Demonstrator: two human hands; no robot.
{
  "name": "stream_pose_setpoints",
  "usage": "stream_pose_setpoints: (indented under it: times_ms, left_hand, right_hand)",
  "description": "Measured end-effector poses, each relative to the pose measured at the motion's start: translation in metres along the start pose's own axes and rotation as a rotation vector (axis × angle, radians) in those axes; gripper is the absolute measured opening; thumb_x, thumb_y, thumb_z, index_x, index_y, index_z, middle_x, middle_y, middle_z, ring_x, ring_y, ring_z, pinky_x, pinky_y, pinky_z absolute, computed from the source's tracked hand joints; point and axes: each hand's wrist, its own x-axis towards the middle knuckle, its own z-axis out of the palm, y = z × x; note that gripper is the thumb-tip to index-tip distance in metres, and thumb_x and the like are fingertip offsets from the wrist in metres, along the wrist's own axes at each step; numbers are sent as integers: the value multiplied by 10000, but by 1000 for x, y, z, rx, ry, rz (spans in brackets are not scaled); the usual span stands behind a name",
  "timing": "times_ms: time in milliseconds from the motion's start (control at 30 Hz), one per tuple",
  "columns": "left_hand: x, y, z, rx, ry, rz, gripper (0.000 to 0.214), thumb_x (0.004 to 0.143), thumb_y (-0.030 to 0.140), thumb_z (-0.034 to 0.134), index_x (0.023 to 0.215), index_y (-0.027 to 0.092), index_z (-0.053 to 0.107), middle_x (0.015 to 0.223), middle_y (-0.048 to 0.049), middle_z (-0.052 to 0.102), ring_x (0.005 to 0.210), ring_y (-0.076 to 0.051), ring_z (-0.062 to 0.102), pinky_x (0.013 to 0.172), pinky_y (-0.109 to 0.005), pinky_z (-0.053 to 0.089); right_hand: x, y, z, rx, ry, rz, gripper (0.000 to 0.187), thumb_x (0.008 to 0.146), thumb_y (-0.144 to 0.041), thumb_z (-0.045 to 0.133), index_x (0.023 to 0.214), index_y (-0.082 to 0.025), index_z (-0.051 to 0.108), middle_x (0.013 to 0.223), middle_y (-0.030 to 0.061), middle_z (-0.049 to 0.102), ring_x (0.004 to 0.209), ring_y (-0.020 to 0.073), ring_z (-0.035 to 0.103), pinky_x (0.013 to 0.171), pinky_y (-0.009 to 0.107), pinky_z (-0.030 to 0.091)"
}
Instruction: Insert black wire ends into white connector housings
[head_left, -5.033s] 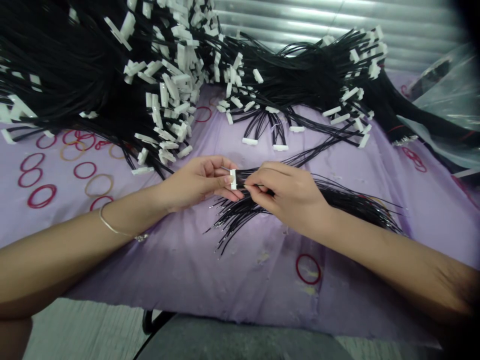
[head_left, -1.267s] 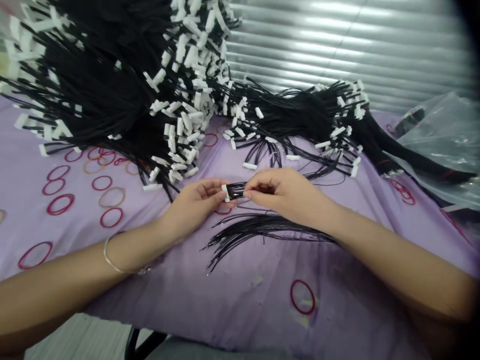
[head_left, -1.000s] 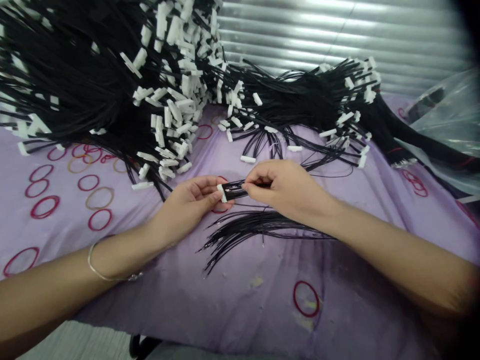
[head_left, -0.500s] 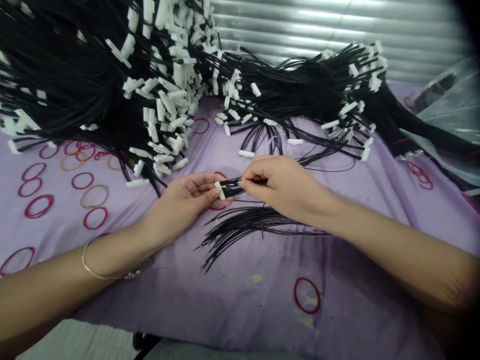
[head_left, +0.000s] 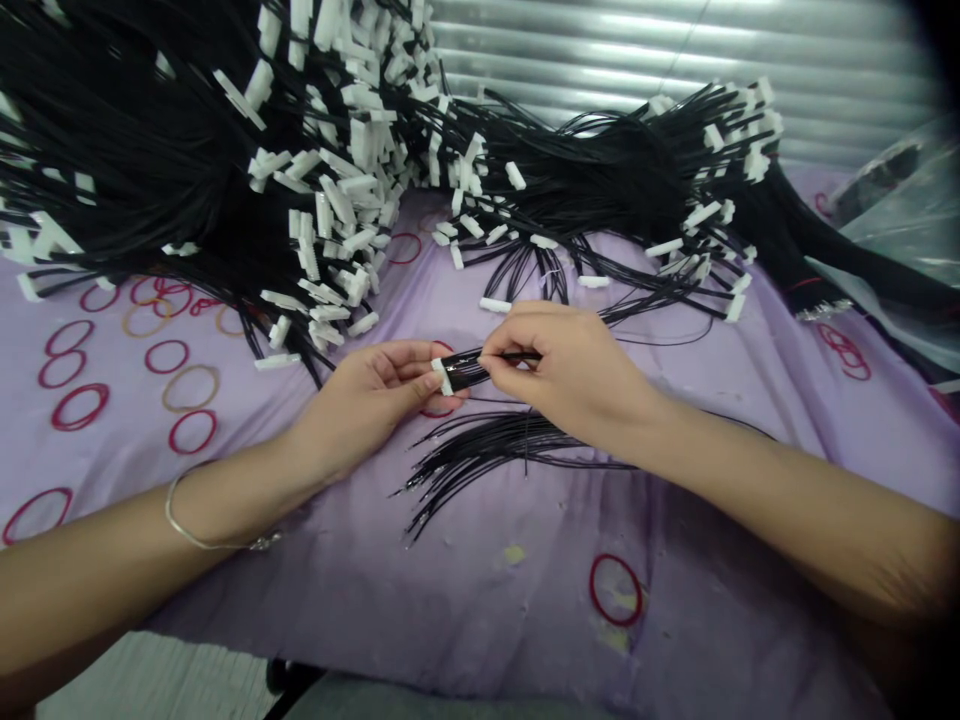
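A small white connector housing with several black wires running out to the right is pinched between the thumb and fingers of my left hand. My right hand is closed just to the right of it, thumb and forefinger gripping a black wire close to the housing. The wire's tip at the housing is too small to make out. Below both hands lies a loose bundle of black wires with bare metal terminals at the left ends; its right part passes under my right forearm.
A large heap of black wires with white connectors fills the back left, and another pile lies at the back right. Red rubber bands are scattered at left, one red band at front. A purple cloth covers the table.
Both hands keep their grip on the connector and wire, with barely any movement. The whole view has shifted very slightly.
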Motion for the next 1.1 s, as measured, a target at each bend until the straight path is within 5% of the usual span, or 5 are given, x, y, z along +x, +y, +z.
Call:
stream_pose_setpoints:
  times_ms: [767,1100]
  left_hand:
    - [-1,1,2,28,20,-11,305,798,248,651,1076,132,607,879,-41,707,762,-88,680,755,-168,554]
    - [-1,3,4,51,51,-11,278,774,229,671,1034,140,627,892,-39,713,742,-98,680,765,-204,566]
  right_hand:
    - [2,1,-2,-13,-116,40,146,810,-128,567,702,-99,660,664,-3,547,618,54,446,594,196,312]
    - [0,1,2,-15,-63,2,142,819,-125,558,711,-98,647,695,8,551,658,69,464,635,202,322]
